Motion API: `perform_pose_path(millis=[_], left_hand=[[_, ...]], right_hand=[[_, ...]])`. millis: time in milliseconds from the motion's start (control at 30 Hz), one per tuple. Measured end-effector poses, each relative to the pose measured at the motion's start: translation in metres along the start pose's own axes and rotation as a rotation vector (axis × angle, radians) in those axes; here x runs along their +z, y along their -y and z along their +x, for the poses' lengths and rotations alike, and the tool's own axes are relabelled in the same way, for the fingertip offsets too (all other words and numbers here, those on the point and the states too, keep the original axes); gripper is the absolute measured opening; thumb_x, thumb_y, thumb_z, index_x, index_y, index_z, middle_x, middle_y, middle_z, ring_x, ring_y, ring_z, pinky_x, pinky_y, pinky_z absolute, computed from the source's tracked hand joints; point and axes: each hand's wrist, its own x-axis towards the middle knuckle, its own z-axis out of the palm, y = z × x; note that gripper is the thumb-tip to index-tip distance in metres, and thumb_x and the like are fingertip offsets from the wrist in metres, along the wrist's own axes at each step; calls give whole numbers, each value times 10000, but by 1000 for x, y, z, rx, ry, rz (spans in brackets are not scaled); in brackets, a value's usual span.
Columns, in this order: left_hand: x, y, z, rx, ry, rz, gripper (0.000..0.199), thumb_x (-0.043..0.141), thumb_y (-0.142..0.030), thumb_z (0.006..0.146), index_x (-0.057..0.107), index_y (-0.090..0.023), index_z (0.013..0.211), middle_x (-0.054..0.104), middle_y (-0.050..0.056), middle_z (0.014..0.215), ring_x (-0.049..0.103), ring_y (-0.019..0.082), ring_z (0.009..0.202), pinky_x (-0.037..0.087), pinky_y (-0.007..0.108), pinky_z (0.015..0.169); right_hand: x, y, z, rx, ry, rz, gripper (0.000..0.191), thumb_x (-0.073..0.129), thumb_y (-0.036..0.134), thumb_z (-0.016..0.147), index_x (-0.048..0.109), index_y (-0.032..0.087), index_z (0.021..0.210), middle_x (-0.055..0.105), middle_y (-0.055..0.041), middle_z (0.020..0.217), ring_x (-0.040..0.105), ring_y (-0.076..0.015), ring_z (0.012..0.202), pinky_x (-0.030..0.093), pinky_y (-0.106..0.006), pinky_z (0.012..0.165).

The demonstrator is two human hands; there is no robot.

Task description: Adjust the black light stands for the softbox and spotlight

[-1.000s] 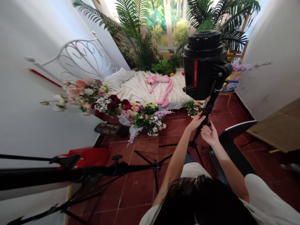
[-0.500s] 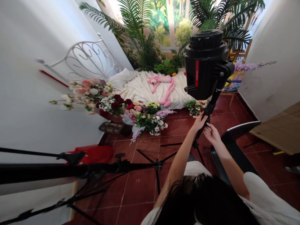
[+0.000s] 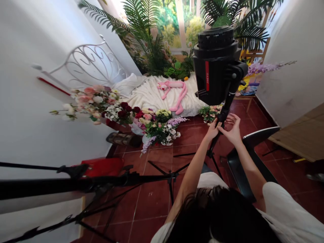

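A black studio light (image 3: pixel 215 67) with a red label strip sits tilted on top of a black light stand (image 3: pixel 229 101). My left hand (image 3: pixel 213 131) is closed round the stand's pole just below the joint under the light. My right hand (image 3: pixel 233 130) is at the pole's right side, its fingers apart and curved. Its thumb reaches to the pole beside my left hand. Whatever small part the thumb touches is hidden.
A black chair (image 3: pixel 243 165) stands close on the right. Another stand's thick black pole (image 3: pixel 58 185) crosses the lower left, its legs on the red tiled floor (image 3: pixel 146 206). Ahead are flower bunches (image 3: pixel 162 131) and a bed with white cover (image 3: pixel 141 92) and pink plush toy (image 3: pixel 174 86).
My right hand has moved up along the pole and opened its fingers. My left hand keeps its grip. The view has shifted a little, so the light appears slightly further left.
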Motion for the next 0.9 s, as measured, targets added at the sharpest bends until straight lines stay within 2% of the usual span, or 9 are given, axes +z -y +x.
perform_pose_path(millis=[67,167,267,400,567,733,833,900], left_hand=[[1,-2,-2,-8,-28,-17,555,708,-530,829,626,-147,1222,703,103,1183,632,245,1160,426,429,1133],[3,-8,-8,-1,-64,-16,627,762,-442,803,563,-174,1334,642,104,1334,526,259,1346,317,432,1227],[5,-16,-13,7,-58,-8,686,759,-354,817,480,-213,1428,574,87,1435,431,241,1444,230,410,1270],[9,-22,-14,28,-60,37,594,678,-300,883,463,-185,1424,576,102,1409,451,220,1426,239,382,1265],[13,-21,-9,86,-89,95,507,613,-330,927,469,-171,1386,571,119,1383,433,216,1436,275,381,1252],[14,-16,-8,93,-102,148,397,596,-369,935,558,-172,1278,636,102,1247,505,229,1357,357,387,1203],[15,-11,-9,94,-106,177,336,600,-409,929,615,-163,1158,669,99,1132,544,247,1293,399,398,1166],[15,-8,-10,109,-112,191,343,570,-455,943,621,-163,1115,675,95,1087,553,250,1272,411,398,1151]], right_hand=[[17,-1,9,35,-19,-38,686,797,421,707,426,246,1256,608,-112,1180,625,-257,1057,525,-420,897],[41,-3,21,93,-108,-143,548,738,512,773,484,233,1169,642,-118,1065,642,-287,980,538,-465,855],[54,-4,30,114,-165,-149,567,697,565,801,474,225,1196,655,-125,1038,656,-307,949,542,-482,835],[50,-7,39,77,-114,-47,578,692,578,788,489,208,1183,652,-120,1008,653,-283,921,541,-471,856],[37,-14,51,-19,37,86,437,755,544,736,542,248,978,625,-40,853,614,-225,789,556,-447,824],[40,-15,61,-44,0,78,295,718,493,781,542,257,800,590,-24,760,612,-226,782,565,-474,862],[42,-6,64,-45,-87,72,271,690,482,818,556,251,864,599,-43,792,634,-241,819,574,-470,855],[43,2,67,-67,-73,75,297,651,492,857,564,242,991,614,-66,863,652,-259,883,579,-469,851]])
